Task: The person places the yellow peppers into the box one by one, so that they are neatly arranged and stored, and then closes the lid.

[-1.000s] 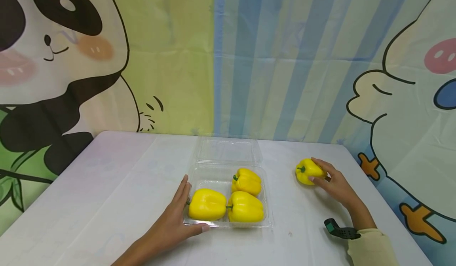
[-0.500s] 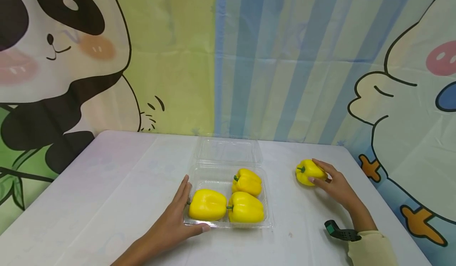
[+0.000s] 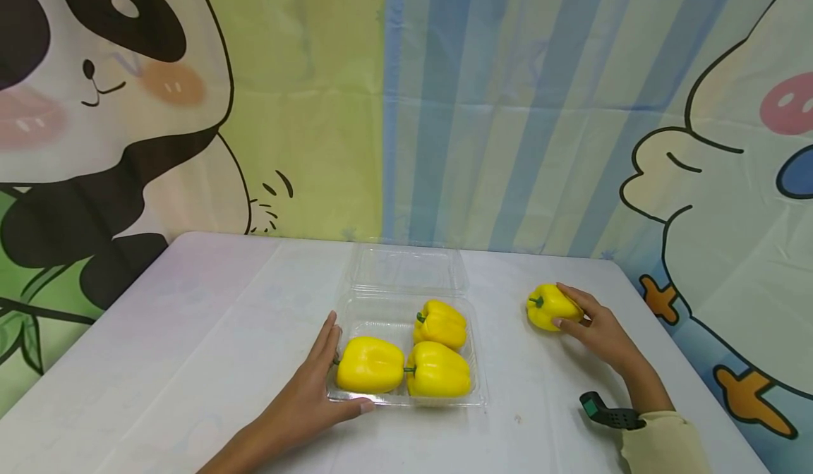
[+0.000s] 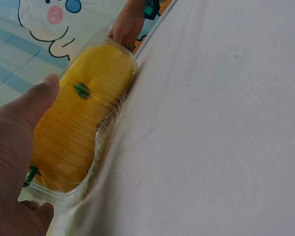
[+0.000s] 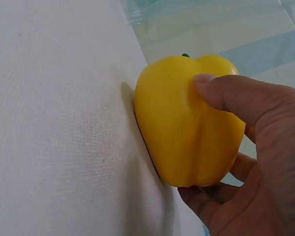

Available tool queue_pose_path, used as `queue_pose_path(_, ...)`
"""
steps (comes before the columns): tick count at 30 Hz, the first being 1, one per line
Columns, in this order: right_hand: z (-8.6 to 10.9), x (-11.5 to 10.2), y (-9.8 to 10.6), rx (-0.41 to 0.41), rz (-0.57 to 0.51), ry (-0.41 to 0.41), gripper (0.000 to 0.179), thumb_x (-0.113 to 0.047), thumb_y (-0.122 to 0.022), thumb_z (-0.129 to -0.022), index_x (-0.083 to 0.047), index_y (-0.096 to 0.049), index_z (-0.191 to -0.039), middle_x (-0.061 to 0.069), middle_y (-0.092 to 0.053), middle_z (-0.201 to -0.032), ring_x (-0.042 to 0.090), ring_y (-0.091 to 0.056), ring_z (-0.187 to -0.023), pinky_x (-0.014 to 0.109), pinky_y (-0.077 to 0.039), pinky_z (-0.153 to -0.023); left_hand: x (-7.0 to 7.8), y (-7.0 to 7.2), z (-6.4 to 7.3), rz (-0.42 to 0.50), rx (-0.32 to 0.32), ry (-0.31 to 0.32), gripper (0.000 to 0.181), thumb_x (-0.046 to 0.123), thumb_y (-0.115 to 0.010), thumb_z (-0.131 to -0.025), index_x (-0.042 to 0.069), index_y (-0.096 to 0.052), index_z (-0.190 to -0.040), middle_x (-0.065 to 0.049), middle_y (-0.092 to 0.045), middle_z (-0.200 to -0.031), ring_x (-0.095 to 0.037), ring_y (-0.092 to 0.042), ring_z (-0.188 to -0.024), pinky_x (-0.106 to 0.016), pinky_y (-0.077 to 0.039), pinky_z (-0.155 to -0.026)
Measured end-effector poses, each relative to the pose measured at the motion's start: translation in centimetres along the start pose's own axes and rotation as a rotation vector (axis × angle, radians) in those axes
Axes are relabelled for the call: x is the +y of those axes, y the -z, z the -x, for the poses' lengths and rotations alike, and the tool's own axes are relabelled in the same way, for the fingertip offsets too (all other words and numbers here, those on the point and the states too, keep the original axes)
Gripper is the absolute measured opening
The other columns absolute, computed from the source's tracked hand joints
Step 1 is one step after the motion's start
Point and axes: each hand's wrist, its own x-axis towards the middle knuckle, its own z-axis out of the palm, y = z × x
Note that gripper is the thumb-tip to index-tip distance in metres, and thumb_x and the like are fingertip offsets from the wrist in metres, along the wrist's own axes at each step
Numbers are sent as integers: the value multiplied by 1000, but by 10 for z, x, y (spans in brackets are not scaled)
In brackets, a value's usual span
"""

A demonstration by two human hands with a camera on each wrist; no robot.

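My right hand [image 3: 600, 331] holds a yellow bell pepper [image 5: 189, 123] with a green stem, at the right side of the table. In the right wrist view the thumb presses on one side of it while fingers curl round the other. At the table's middle is a clear plastic clamshell box [image 3: 379, 310] with its lid [image 3: 406, 268] laid back. Inside sit a yellow bell pepper [image 3: 370, 365] at front left, another pepper [image 3: 440, 369] at front right and a third pepper [image 3: 440, 324] behind that one. My left hand [image 3: 310, 389] rests against the box's front left corner, fingers straight.
A white cloth covers the table [image 3: 190, 347], and a printed cartoon curtain [image 3: 470, 107] stands behind its far edge. The right wrist wears a black strap [image 3: 612, 414] above a light sleeve [image 3: 663, 440].
My right thumb has shifted very slightly on the pepper. Both hands, the box and the peppers otherwise stay in place.
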Motion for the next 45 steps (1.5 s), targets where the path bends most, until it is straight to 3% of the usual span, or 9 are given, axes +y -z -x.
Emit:
queue_pose_path(15, 4, -4, 1, 25, -5, -2, 73, -34, -69, -92, -14, -33, -153, 24, -27, -153, 48, -27, -135, 64, -33, -102, 0, -1, -1, 6, 6, -9, 129, 67, -76, -67, 9, -5, -157, 0, 4, -163, -29, -31, -140, -55, -33, -106)
queue_pose_path(21, 5, -7, -6, 42, 10, 29, 70, -31, -68, -92, -12, -35, -152, 24, -30, -151, 47, -30, -134, 63, -35, -100, -2, -2, 2, 5, 3, 9, 128, 63, -79, -68, 8, -5, -157, 0, 6, -163, -32, -22, -143, -57, -31, -106)
queue_pose_path(30, 6, -33, -10, 68, 1, 92, 67, -31, -72, -90, -14, -42, -148, 21, -37, -148, 46, -36, -130, 61, -38, -99, 1, -3, 0, 16, -1, 45, 130, 66, -79, -65, 14, -3, -157, 3, 6, -162, -31, -20, -144, -58, -30, -107)
queue_pose_path(45, 12, -62, -15, 104, -29, 140, 67, -32, -74, -88, -15, -45, -146, 18, -42, -143, 43, -46, -123, 54, -44, -97, 2, -1, 0, 1, -10, 29, 128, 68, -76, -67, 5, -8, -156, -1, 7, -162, -34, -19, -144, -58, -29, -107)
